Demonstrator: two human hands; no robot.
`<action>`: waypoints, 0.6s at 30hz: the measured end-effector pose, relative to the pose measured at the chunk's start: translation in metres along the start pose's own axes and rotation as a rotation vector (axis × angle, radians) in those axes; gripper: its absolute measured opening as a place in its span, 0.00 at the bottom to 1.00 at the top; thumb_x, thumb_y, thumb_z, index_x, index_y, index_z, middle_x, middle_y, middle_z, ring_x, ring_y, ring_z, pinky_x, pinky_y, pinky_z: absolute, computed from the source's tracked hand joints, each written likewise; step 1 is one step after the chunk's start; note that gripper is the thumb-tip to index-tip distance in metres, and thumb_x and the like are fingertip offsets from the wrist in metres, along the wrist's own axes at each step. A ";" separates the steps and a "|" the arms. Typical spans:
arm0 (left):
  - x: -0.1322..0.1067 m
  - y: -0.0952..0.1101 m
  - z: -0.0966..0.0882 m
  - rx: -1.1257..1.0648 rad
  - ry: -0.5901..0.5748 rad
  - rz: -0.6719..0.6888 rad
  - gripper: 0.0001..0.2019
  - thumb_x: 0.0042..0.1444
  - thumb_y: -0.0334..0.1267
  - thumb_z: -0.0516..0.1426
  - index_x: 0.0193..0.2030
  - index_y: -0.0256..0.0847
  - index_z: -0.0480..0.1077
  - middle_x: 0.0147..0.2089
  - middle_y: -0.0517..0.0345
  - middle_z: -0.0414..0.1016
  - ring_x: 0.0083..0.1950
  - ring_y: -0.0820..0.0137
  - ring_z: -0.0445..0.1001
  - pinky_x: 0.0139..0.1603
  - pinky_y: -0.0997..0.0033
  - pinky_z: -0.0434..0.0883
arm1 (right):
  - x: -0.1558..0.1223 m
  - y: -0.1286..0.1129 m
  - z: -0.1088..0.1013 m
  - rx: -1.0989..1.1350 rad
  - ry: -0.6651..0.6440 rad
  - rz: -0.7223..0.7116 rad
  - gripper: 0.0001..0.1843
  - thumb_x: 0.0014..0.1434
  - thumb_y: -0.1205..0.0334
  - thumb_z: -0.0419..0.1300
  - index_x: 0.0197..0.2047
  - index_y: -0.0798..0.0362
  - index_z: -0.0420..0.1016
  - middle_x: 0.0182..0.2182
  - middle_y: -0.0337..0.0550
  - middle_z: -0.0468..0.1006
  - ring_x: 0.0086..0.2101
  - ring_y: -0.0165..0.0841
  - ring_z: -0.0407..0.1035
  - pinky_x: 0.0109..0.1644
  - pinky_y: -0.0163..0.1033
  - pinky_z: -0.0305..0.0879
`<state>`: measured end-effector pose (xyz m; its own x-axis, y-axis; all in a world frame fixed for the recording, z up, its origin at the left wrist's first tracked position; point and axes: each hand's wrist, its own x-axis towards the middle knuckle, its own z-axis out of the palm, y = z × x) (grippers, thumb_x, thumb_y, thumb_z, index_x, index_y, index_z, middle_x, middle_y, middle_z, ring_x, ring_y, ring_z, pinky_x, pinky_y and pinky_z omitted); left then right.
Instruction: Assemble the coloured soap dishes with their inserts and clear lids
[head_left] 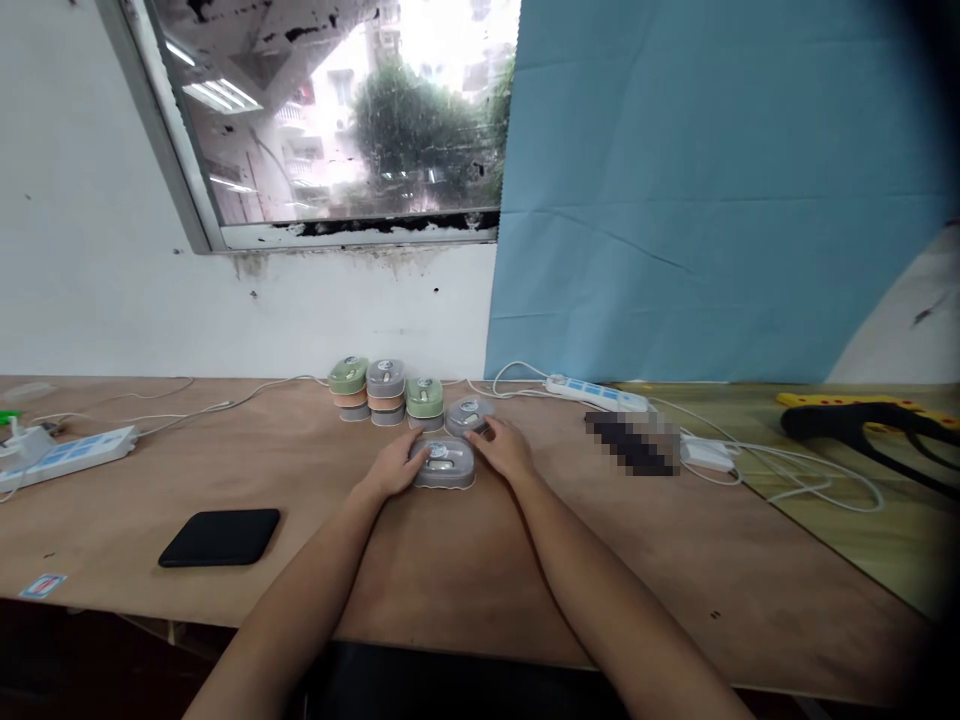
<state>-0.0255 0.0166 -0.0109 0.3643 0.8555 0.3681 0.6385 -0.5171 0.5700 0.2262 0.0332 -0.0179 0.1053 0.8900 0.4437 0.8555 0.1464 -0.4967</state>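
1. Pixelation hides a dark object; a black item runs off the right edge.
2. The hands are apart: the left hand touches the left end of the front grey box; the right hand is by its right end, fingertips partly hidden near the rear grey box. Whether either grips, I cannot tell.
3. Beyond stand three stacks, showing three, three and two layers.

The front box is grey, the leftmost stack green, orange and grey.
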 end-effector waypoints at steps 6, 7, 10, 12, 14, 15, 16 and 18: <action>-0.002 0.002 -0.002 -0.037 -0.039 0.001 0.26 0.61 0.53 0.49 0.60 0.40 0.65 0.59 0.49 0.71 0.59 0.61 0.70 0.60 0.61 0.66 | 0.008 -0.004 0.010 -0.094 -0.031 0.086 0.50 0.46 0.30 0.59 0.64 0.54 0.58 0.49 0.60 0.74 0.49 0.51 0.68 0.51 0.50 0.59; -0.002 0.002 -0.003 -0.032 -0.047 0.001 0.27 0.61 0.54 0.49 0.61 0.40 0.64 0.59 0.48 0.70 0.59 0.61 0.69 0.60 0.61 0.65 | 0.009 -0.005 0.013 -0.108 -0.020 0.102 0.52 0.45 0.31 0.60 0.65 0.55 0.56 0.49 0.61 0.75 0.49 0.51 0.68 0.52 0.51 0.58; -0.003 0.005 -0.007 0.025 -0.096 0.017 0.33 0.56 0.58 0.53 0.63 0.39 0.62 0.61 0.47 0.68 0.61 0.58 0.67 0.61 0.59 0.64 | 0.010 -0.005 0.018 -0.168 0.022 0.125 0.50 0.48 0.37 0.63 0.65 0.55 0.53 0.45 0.61 0.76 0.49 0.50 0.69 0.55 0.53 0.53; -0.004 0.007 -0.009 0.074 -0.144 0.043 0.40 0.49 0.60 0.58 0.65 0.39 0.58 0.64 0.45 0.65 0.63 0.54 0.65 0.62 0.57 0.63 | 0.009 -0.004 0.020 -0.192 0.029 0.103 0.45 0.52 0.42 0.62 0.66 0.54 0.53 0.43 0.59 0.77 0.48 0.49 0.69 0.56 0.54 0.51; -0.004 0.009 -0.011 0.109 -0.181 0.067 0.50 0.40 0.61 0.63 0.67 0.40 0.54 0.65 0.44 0.63 0.64 0.51 0.63 0.62 0.55 0.62 | 0.009 -0.003 0.022 -0.188 0.011 0.070 0.44 0.53 0.44 0.61 0.67 0.51 0.51 0.44 0.58 0.77 0.49 0.49 0.68 0.57 0.56 0.49; -0.005 0.010 -0.011 0.119 -0.196 0.075 0.53 0.36 0.61 0.65 0.68 0.41 0.53 0.65 0.44 0.62 0.64 0.50 0.62 0.61 0.55 0.62 | 0.010 -0.003 0.022 -0.182 -0.001 0.060 0.45 0.53 0.44 0.61 0.68 0.51 0.50 0.44 0.58 0.77 0.49 0.50 0.68 0.57 0.56 0.48; -0.005 0.010 -0.012 0.127 -0.208 0.079 0.56 0.33 0.60 0.67 0.68 0.41 0.52 0.65 0.44 0.62 0.64 0.49 0.62 0.61 0.55 0.62 | 0.011 -0.003 0.022 -0.180 -0.012 0.057 0.46 0.53 0.43 0.61 0.68 0.50 0.50 0.45 0.59 0.77 0.49 0.50 0.67 0.57 0.57 0.48; -0.005 0.011 -0.012 0.140 -0.226 0.070 0.58 0.31 0.61 0.67 0.69 0.40 0.50 0.66 0.43 0.61 0.65 0.49 0.61 0.62 0.55 0.62 | 0.015 -0.004 0.023 -0.192 -0.030 0.063 0.46 0.51 0.42 0.62 0.67 0.50 0.52 0.46 0.58 0.76 0.49 0.51 0.67 0.57 0.60 0.47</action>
<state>-0.0287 0.0063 0.0025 0.5429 0.8102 0.2207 0.6884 -0.5800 0.4357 0.2133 0.0558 -0.0263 0.1484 0.9078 0.3922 0.9292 0.0078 -0.3696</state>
